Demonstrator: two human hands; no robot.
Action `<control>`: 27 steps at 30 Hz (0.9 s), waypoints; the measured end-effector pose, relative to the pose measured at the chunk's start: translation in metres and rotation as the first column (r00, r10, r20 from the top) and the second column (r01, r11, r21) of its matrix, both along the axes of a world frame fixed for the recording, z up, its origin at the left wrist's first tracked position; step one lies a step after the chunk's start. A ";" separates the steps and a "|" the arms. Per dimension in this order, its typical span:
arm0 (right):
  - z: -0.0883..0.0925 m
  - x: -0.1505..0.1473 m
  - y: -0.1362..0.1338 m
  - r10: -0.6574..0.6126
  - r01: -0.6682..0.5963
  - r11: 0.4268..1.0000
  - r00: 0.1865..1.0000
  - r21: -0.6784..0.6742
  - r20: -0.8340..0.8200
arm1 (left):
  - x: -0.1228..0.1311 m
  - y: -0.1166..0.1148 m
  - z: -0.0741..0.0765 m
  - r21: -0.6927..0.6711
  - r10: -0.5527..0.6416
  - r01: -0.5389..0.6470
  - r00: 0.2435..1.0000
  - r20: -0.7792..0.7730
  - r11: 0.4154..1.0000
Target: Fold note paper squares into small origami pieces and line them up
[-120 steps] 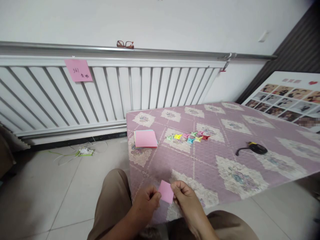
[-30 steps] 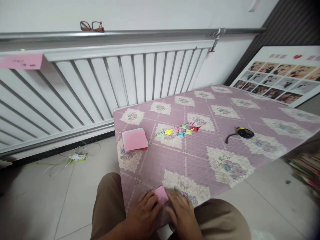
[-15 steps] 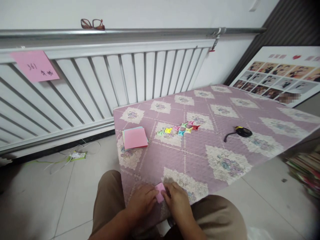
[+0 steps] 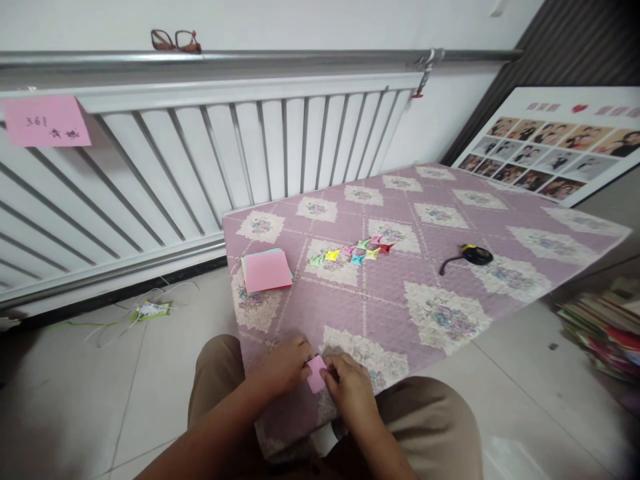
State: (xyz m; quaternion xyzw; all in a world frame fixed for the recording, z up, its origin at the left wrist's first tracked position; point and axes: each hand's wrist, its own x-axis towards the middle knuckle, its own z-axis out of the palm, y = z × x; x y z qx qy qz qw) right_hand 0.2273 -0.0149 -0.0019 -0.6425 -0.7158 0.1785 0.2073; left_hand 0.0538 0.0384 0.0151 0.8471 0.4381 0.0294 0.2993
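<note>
A small folded pink paper (image 4: 317, 373) lies at the near edge of a table covered with a purple quilted cloth (image 4: 390, 293). My left hand (image 4: 283, 363) pinches its left side with closed fingers. My right hand (image 4: 350, 387) pinches its right side, fingers curled. Farther back on the cloth lies a stack of coloured square papers (image 4: 267, 270), pink on top. To its right sits a row of several small folded paper pieces (image 4: 350, 253) in green, yellow, pink, blue and red.
A black tape measure (image 4: 473, 255) lies right of the folded pieces. A white radiator (image 4: 200, 167) with a pink note (image 4: 45, 120) stands behind; glasses (image 4: 176, 40) rest on the pipe above. A photo board (image 4: 555, 143) leans at right. Books (image 4: 605, 327) and cables (image 4: 145, 310) are on the floor.
Four seconds ago the pink paper was a larger square held up between both hands. It is now folded smaller and pressed down on the table edge. The view shifted slightly.
</note>
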 end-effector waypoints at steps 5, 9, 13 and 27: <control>-0.001 0.001 0.001 0.006 -0.006 1.000 1.000 0.022 0.008 | 0.002 0.006 0.003 -0.007 -0.033 0.033 0.999 -0.023 0.999; -0.002 0.001 0.001 0.014 -0.015 0.999 1.000 0.035 0.027 | 0.001 0.009 0.002 -0.010 -0.065 0.065 0.997 -0.033 0.998; -0.004 0.001 0.000 0.026 -0.028 0.999 0.998 0.041 0.056 | 0.001 0.011 0.001 -0.002 -0.097 0.098 0.994 -0.047 0.995; -0.013 0.001 -0.005 0.095 -0.127 0.985 0.964 0.116 0.248 | -0.002 0.009 -0.005 0.090 -0.168 0.170 0.985 -0.030 0.981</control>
